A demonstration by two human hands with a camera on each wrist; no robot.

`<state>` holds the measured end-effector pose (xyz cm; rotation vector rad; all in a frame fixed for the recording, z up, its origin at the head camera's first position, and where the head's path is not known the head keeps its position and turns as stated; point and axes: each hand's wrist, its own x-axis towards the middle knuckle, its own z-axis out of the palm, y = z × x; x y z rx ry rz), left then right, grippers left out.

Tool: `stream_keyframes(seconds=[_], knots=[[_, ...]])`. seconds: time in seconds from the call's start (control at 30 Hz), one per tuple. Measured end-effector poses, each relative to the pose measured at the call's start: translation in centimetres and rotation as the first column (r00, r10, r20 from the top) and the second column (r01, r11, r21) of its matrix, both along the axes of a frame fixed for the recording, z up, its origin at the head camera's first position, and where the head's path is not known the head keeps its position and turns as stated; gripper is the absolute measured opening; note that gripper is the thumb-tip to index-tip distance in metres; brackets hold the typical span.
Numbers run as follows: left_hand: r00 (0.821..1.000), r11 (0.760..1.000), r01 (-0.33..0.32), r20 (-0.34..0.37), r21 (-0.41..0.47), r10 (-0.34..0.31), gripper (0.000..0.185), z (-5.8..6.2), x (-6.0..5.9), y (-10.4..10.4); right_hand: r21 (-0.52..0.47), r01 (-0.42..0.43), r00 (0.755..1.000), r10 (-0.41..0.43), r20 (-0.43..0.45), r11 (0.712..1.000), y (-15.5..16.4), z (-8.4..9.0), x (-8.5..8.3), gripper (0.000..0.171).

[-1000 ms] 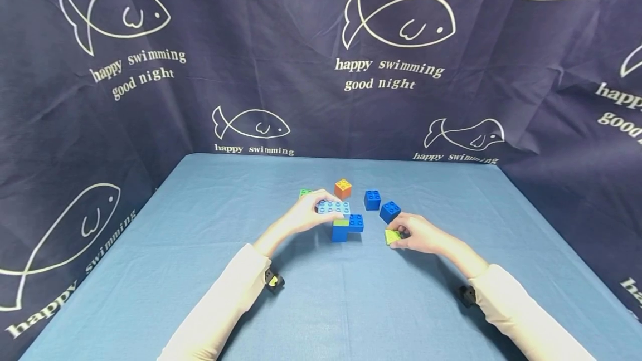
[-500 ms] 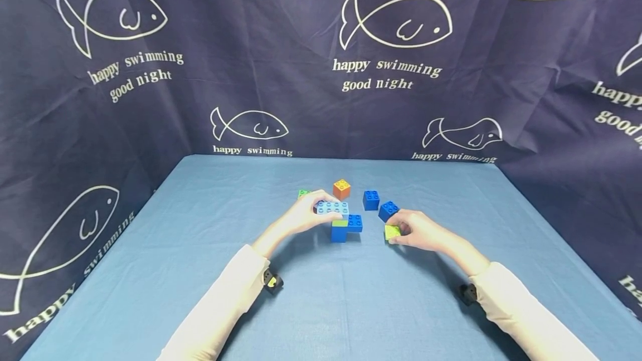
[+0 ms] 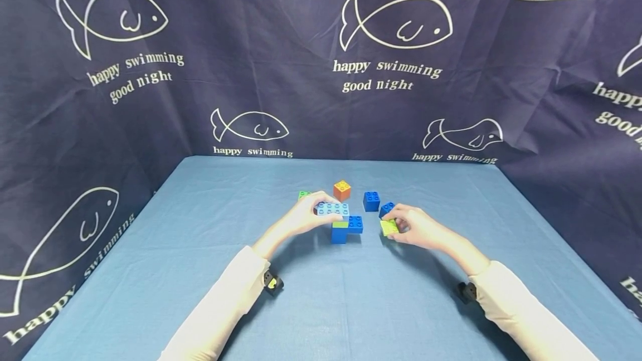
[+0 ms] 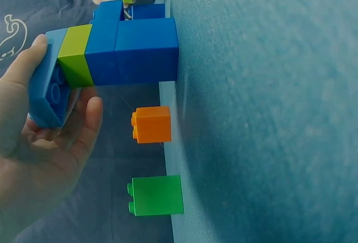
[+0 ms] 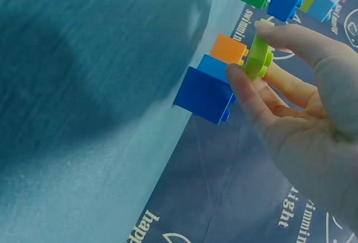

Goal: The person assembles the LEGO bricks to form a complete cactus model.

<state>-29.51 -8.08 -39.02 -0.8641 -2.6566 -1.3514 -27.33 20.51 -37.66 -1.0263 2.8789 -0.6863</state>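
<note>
— So what does each hand have hold of?

— Centre of the head view, the left hand (image 3: 301,219) has its fingers curled around the light blue brick (image 3: 333,208), which is the top piece of a small stack (image 4: 106,56). Under that brick sits a lime layer, then dark blue bricks resting on the tabletop (image 3: 200,249). In the left wrist view the thumb lies along one edge of the light blue brick and the fingers wrap under its other side.

— And the right one?

— Just right of the stack, the right hand (image 3: 416,227) pinches a thin lime green plate (image 3: 388,227) between thumb and fingertips. The right wrist view shows the plate (image 5: 258,58) tilted on edge in that grip, clear of the cloth.

— Is the plate touching the stack?

— No, near it but apart.

— What lies around them?

— A dark blue cube (image 3: 386,208) sits right at the right hand's fingertips, just behind the plate. Another dark blue cube (image 3: 371,200) stands a little further up the frame, between that hand and the stack. Above the stack is an orange cube (image 3: 343,189), and a green cube (image 3: 303,194) peeks out behind the left hand. Dark fish-print curtains (image 3: 321,54) fill the upper frame, and pale sleeves run out at the bottom.
</note>
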Motion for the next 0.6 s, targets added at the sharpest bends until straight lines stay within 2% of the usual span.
stream_keyframes(seconds=[0.37,0.6], knots=[[1.000,1.000,0.004,0.006,0.014,-0.004,0.032,-0.2,-0.1,0.1,-0.086,-0.046,0.998,0.042,-0.046,0.995,-0.7,0.5,0.0,0.033],[1.000,1.000,0.002,-0.015,0.008,-0.002,0.034,-0.2,-0.1,0.1,-0.093,-0.049,0.998,0.044,-0.054,0.994,-1.2,0.6,-0.3,0.032]])
